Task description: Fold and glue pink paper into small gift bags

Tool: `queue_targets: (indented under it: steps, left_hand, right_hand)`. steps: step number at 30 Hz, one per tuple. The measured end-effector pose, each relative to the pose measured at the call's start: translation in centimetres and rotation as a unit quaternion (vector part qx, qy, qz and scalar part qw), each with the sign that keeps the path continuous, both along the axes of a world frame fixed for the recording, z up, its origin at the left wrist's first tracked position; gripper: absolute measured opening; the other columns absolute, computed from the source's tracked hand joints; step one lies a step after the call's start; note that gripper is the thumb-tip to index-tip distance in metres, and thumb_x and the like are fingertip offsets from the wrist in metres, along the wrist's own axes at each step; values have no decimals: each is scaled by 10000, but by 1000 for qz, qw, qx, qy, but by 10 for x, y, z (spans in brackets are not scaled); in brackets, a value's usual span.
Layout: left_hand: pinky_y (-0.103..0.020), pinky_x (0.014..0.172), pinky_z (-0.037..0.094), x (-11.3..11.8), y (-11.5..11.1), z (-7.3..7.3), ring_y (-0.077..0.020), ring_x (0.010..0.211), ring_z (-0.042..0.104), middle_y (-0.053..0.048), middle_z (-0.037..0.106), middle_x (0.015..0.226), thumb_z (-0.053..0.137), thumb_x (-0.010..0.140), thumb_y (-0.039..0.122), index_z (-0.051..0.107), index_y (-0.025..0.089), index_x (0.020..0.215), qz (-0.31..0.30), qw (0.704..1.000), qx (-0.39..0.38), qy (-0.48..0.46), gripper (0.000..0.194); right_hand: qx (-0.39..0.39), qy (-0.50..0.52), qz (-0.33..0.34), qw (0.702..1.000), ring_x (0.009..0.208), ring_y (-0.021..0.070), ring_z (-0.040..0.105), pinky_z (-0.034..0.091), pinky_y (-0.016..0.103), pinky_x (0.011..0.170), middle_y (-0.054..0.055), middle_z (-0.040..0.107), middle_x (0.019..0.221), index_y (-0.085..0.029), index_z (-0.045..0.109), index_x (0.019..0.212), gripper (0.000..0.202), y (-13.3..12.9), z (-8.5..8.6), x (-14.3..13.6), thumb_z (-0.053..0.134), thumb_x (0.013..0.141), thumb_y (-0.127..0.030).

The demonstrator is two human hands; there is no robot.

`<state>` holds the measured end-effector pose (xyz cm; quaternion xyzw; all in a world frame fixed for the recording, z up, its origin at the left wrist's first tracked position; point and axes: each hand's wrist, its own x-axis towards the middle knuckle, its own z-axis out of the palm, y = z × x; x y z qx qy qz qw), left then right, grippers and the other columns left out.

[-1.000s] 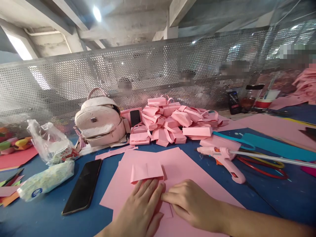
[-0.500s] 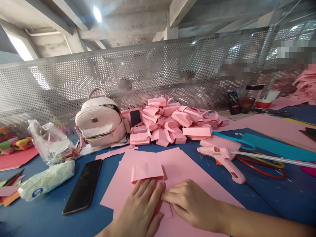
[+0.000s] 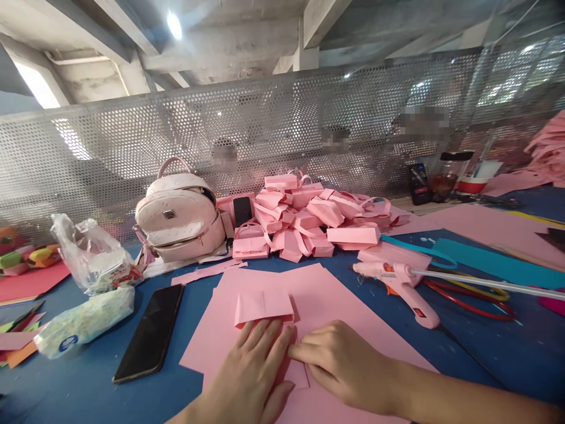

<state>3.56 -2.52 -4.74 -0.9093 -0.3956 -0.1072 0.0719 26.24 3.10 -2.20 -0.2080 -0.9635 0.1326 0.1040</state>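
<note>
A folded piece of pink paper lies on larger pink paper sheets in front of me, its far end standing up as a creased flap. My left hand rests flat across the near part of it, fingers stretched out and the thumb apart. From the right, my right hand has its fingers curled, the fingertips at the folded paper's right edge beside my left index finger. Both hands cover much of the paper's near part.
A pink glue gun with a long glue stick lies to the right. Behind are heaped pink paper boxes and a backpack. On the left lie a black phone, a tissue pack and a plastic bag.
Hardly anything differs. Both hands stay in place on the folded paper, and the view has shifted very slightly.
</note>
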Motion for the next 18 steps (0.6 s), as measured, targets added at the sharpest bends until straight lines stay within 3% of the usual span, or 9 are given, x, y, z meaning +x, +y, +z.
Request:
queue_targets:
  steps: [12, 18]
  left_hand:
    - [-498, 1069, 461, 0, 1, 7, -333, 1311, 546, -169, 522, 1491, 502, 986, 413, 376, 74, 1506, 1, 1000, -26, 10, 634]
    - [-517, 1065, 454, 0, 1, 4, -347, 1330, 531, -171, 524, 1488, 474, 1002, 429, 357, 69, 1515, 1, 1000, -11, 22, 637]
  right_hand:
    - [-4, -8, 1, 1000, 723, 202, 662, 351, 301, 609, 51, 737, 833, -204, 681, 1044, 274, 0, 1, 0, 446, 919, -141]
    - [2, 1, -2, 1000, 719, 199, 663, 331, 306, 598, 45, 735, 835, -211, 679, 1061, 279, 0, -1, 0, 449, 919, -144]
